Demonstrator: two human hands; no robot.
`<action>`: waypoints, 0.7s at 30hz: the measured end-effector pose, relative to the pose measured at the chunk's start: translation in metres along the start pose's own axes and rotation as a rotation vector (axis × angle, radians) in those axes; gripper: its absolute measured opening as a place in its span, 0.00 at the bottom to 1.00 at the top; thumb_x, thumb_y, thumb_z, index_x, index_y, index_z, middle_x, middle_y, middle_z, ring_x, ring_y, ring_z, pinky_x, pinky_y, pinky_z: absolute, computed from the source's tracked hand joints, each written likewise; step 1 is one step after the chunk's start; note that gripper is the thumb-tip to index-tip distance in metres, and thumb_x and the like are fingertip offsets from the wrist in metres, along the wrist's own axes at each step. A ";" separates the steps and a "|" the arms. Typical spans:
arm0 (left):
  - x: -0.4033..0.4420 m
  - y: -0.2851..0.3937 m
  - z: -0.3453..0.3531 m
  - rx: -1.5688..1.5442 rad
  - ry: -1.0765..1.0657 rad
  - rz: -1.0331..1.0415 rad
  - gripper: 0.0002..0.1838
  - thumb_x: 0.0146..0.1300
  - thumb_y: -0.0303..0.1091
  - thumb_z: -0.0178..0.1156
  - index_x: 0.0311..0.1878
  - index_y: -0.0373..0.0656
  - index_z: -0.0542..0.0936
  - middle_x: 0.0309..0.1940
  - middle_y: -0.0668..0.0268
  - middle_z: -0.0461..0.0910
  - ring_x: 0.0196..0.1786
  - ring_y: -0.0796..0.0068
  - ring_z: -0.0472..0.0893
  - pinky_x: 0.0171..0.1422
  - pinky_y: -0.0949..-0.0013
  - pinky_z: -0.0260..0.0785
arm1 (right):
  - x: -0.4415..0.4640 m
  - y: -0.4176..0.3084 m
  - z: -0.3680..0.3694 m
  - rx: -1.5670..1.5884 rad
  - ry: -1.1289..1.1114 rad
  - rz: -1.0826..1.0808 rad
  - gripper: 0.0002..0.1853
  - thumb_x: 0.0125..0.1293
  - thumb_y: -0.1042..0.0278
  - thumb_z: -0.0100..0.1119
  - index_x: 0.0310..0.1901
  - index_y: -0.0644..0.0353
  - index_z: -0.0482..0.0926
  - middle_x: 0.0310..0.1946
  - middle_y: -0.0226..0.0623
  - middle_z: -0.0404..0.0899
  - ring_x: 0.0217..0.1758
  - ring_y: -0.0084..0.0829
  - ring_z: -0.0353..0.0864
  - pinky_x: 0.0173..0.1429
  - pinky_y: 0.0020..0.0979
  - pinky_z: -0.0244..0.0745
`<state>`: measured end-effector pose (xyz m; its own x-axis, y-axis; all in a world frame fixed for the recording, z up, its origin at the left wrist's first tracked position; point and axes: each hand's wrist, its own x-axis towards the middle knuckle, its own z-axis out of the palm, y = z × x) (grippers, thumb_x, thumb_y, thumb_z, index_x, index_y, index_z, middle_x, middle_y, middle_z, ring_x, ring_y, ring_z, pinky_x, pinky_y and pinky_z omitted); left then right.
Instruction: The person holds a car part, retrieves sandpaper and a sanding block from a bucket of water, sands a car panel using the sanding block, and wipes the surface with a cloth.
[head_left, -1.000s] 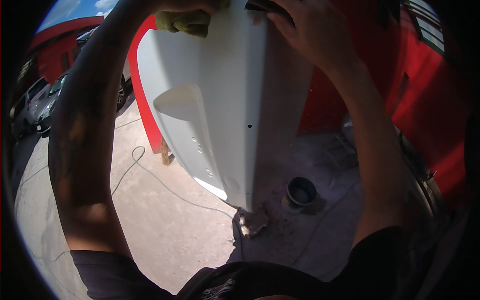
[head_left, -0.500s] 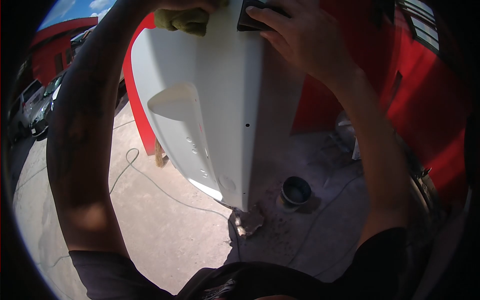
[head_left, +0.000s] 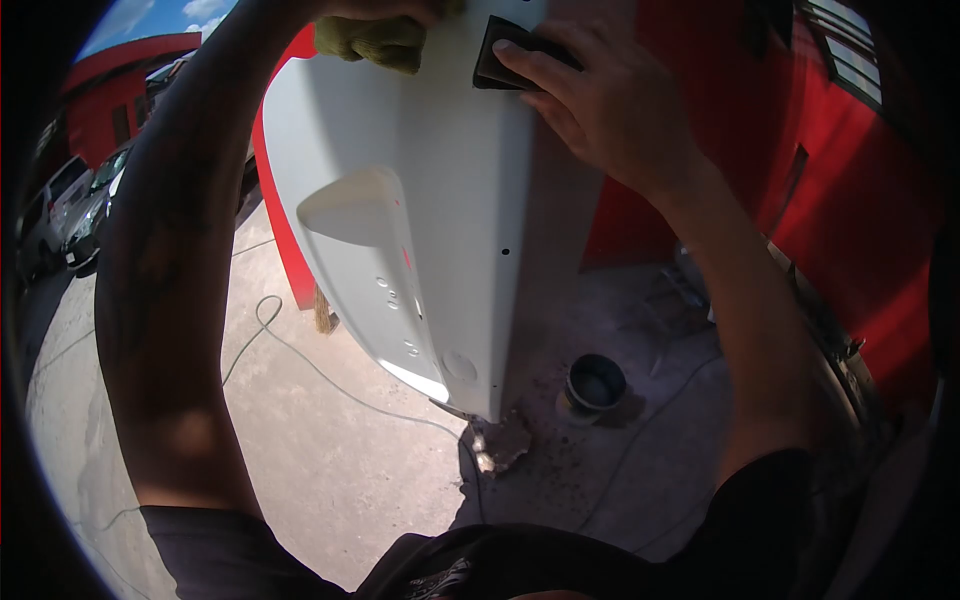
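Observation:
A large white panel [head_left: 450, 180] with a recess and small holes hangs upright in front of me. My right hand [head_left: 610, 100] is closed on a dark flat block [head_left: 496, 62], which lies against the panel's upper face near its ridge. At the top edge, my left hand [head_left: 400, 8] is mostly cut off by the frame; it is closed on an olive-green cloth [head_left: 375, 44] at the panel's upper left.
A dark bucket [head_left: 596, 382] stands on the shaded floor right of the panel's lower end. A thin hose [head_left: 330, 386] crosses the concrete. Red walls [head_left: 850, 210] rise at the right, and parked cars [head_left: 95, 205] stand at the far left.
My right hand has come down the panel with the dark block, which now shows more fully. My left hand and the cloth have hardly moved.

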<state>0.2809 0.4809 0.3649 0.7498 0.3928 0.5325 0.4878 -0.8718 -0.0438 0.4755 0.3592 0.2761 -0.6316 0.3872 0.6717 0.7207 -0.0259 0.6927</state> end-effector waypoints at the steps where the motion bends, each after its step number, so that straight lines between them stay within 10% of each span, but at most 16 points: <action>1: 0.000 0.000 -0.001 -0.020 -0.005 0.006 0.32 0.55 0.36 0.68 0.65 0.44 0.74 0.49 0.56 0.83 0.50 0.60 0.83 0.60 0.56 0.76 | 0.003 0.003 -0.002 -0.013 0.035 -0.004 0.15 0.61 0.65 0.68 0.50 0.56 0.83 0.45 0.41 0.82 0.47 0.39 0.82 0.48 0.37 0.82; 17: -0.017 -0.009 -0.006 0.035 0.019 -0.061 0.24 0.49 0.36 0.65 0.53 0.42 0.80 0.37 0.53 0.85 0.36 0.58 0.86 0.41 0.60 0.81 | 0.011 -0.014 0.007 -0.087 0.042 -0.086 0.23 0.56 0.65 0.71 0.55 0.46 0.82 0.48 0.32 0.79 0.52 0.38 0.78 0.55 0.39 0.78; 21: -0.021 -0.005 -0.002 0.007 0.103 0.038 0.29 0.50 0.36 0.66 0.58 0.43 0.77 0.45 0.53 0.84 0.48 0.58 0.84 0.54 0.57 0.78 | 0.027 0.017 0.007 -0.100 0.221 0.050 0.24 0.55 0.63 0.72 0.56 0.45 0.81 0.47 0.30 0.79 0.50 0.34 0.79 0.53 0.37 0.78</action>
<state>0.2615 0.4762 0.3554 0.7183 0.3267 0.6142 0.4631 -0.8834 -0.0717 0.4727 0.3752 0.3042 -0.6509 0.1727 0.7392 0.7276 -0.1356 0.6724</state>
